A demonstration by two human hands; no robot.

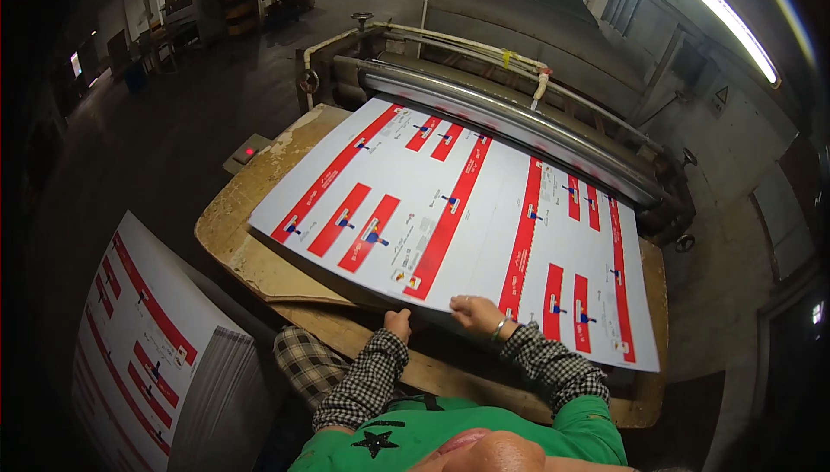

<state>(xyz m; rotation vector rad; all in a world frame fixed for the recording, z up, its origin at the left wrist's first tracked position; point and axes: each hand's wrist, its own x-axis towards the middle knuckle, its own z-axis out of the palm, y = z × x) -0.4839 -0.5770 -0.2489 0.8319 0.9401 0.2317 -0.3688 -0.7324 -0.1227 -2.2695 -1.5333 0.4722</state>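
A large white printed sheet (484,221) with red bands and small blue figures lies across a worn wooden table (229,213), its far edge at the rollers (510,118) of a machine. My right hand (481,315), with a bracelet at the wrist, is closed on the sheet's near edge, fingertips on top. Just left of it, my left hand (399,323) is closed right by the same edge; what it holds, if anything, is hidden. Both forearms wear black-and-white checked sleeves.
A thick stack of similar printed sheets (147,342) stands at the lower left. A control box (249,153) with a red light sits beside the table's left edge. Handwheels (684,243) and a pipe (467,44) flank the rollers. A long dark cover (527,22) extends behind.
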